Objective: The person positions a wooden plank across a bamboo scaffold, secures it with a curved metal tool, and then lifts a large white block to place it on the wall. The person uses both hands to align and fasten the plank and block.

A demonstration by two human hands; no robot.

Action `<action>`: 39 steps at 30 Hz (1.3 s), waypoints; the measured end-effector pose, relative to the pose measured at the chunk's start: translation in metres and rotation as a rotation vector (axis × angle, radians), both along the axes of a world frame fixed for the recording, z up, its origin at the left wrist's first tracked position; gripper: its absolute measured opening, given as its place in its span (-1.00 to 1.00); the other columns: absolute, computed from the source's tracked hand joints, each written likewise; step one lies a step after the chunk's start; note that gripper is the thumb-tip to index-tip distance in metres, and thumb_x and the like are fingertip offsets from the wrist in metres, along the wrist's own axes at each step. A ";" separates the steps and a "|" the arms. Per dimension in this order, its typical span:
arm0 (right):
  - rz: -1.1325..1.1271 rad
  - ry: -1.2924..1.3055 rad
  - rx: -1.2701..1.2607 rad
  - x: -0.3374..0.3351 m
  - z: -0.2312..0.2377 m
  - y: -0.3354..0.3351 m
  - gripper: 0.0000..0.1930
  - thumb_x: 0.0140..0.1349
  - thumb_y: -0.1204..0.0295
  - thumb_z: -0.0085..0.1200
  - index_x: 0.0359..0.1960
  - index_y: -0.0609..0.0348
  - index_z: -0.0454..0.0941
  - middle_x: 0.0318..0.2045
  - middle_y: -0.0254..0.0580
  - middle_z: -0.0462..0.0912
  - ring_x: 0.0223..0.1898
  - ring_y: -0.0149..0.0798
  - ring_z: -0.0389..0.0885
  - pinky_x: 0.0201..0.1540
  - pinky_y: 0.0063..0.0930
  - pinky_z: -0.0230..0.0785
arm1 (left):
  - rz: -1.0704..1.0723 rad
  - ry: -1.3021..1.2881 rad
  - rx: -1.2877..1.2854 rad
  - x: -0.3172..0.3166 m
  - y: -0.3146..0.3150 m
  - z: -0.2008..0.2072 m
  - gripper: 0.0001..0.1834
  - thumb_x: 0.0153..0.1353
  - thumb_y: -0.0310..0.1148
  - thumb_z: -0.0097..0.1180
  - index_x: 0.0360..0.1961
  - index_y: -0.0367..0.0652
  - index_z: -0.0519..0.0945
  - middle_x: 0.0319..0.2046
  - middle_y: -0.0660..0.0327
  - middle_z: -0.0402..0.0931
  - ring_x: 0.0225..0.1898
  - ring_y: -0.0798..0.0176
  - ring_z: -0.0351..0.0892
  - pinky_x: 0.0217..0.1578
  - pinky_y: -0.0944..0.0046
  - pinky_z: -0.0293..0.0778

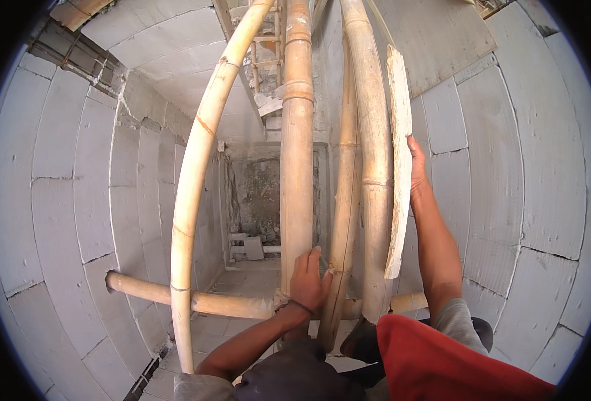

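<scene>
Plank (401, 160), right of centre: right hand (418, 167) has fingers clamped on its edge — that lone grip could let it twist; left hand (307, 282) at bamboo pole (297, 147), finger closure unclear.

Smooth, faintly glossy bamboo poles (298, 167), rough, matt wooden plank (402, 160), matt block wall (552, 167), matt red cloth (442, 364)

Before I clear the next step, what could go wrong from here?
Only the right hand holds the long pale board, so it could slip and drop. Swinging sideways, the board might knock the bamboo pole close beside it. The left hand, at the thick middle pole, might slip, upsetting balance.
</scene>
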State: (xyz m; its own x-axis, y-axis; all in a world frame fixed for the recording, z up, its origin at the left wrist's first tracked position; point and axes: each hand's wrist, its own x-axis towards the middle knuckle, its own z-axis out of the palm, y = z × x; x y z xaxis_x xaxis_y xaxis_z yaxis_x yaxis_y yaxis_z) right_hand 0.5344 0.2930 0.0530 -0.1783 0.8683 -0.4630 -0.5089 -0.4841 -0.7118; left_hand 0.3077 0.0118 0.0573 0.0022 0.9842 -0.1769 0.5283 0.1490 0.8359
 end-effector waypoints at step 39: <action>-0.024 -0.046 -0.103 0.018 -0.022 -0.039 -0.25 0.05 0.01 0.25 0.19 0.29 0.40 0.01 0.03 0.59 -0.04 -0.05 0.59 0.06 -0.18 0.47 | 0.399 0.081 0.298 -0.012 0.267 -0.030 -0.43 0.11 -0.23 0.28 0.00 -0.44 0.40 0.03 -0.24 0.38 0.06 -0.24 0.43 0.07 -0.01 0.40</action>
State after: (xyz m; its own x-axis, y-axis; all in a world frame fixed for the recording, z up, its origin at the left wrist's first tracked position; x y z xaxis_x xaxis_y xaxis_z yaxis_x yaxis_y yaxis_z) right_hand 0.5523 0.2543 0.0306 -0.1348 0.8195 -0.5571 -0.4887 -0.5440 -0.6820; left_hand 0.2961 0.2786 0.0277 -0.3868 0.9133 0.1278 0.5436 0.1138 0.8316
